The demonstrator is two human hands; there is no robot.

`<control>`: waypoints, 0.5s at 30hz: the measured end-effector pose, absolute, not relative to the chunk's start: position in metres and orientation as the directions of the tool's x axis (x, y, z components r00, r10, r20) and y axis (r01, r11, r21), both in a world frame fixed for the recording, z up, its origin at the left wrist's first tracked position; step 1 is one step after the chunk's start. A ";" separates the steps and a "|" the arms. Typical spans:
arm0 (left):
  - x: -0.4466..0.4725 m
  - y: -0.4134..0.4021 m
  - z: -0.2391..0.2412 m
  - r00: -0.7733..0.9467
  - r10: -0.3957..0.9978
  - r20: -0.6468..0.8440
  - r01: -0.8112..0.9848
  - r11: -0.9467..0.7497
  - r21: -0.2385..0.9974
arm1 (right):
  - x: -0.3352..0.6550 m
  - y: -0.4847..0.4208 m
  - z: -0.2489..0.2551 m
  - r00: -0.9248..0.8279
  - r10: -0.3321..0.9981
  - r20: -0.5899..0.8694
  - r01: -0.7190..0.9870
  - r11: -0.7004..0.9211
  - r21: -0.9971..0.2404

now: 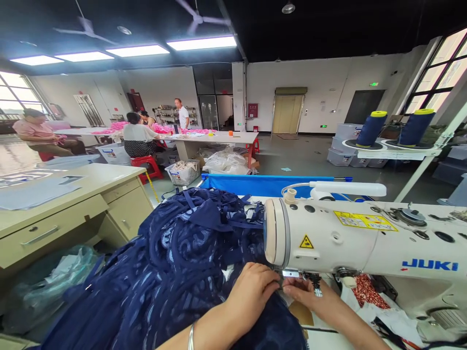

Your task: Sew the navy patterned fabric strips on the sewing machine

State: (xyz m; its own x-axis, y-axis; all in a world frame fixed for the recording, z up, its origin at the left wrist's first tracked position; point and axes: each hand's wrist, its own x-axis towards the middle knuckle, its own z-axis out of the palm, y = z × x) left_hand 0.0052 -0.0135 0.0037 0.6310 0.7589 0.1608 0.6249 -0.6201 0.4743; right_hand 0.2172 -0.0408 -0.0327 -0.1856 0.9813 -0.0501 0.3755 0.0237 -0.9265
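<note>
1. Piled on the counter left of a white JUKI sewing machine: a heap of dark navy patterned fabric.
2. Left hand curled down onto the cloth by the needle; right hand pinched beside it, contents unclear.
3. Judged soft, light and slippery; best gripped flat near the seam edge.

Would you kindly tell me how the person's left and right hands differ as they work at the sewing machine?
The left hand lies on the heaped navy fabric; the right hand lies past its edge, under the sewing machine. The left wrist wears a silver bangle; the right wrist is bare. Both hands meet at the needle area.
</note>
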 end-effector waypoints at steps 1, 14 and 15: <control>0.005 -0.013 0.003 0.625 0.765 0.154 0.617 -0.605 0.503 | 0.210 -0.040 -0.039 -0.202 0.976 -0.081 0.271 -0.024 -0.962; 0.007 -0.016 -0.002 0.587 0.791 0.174 0.646 -0.587 0.488 | 0.197 -0.039 -0.063 -0.096 0.976 -0.193 0.132 -0.180 -0.975; 0.008 -0.016 -0.001 0.589 0.788 0.180 0.649 -0.594 0.476 | 0.196 -0.039 -0.061 -0.113 0.977 -0.183 0.130 -0.168 -0.977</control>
State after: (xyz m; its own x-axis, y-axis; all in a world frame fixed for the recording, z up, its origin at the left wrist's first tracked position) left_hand 0.0077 -0.0159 -0.0012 0.5889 0.7878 0.1801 0.6486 -0.5937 0.4762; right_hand 0.1956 -0.0394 -0.0608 -0.1128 0.9766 -0.1829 0.1303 -0.1680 -0.9771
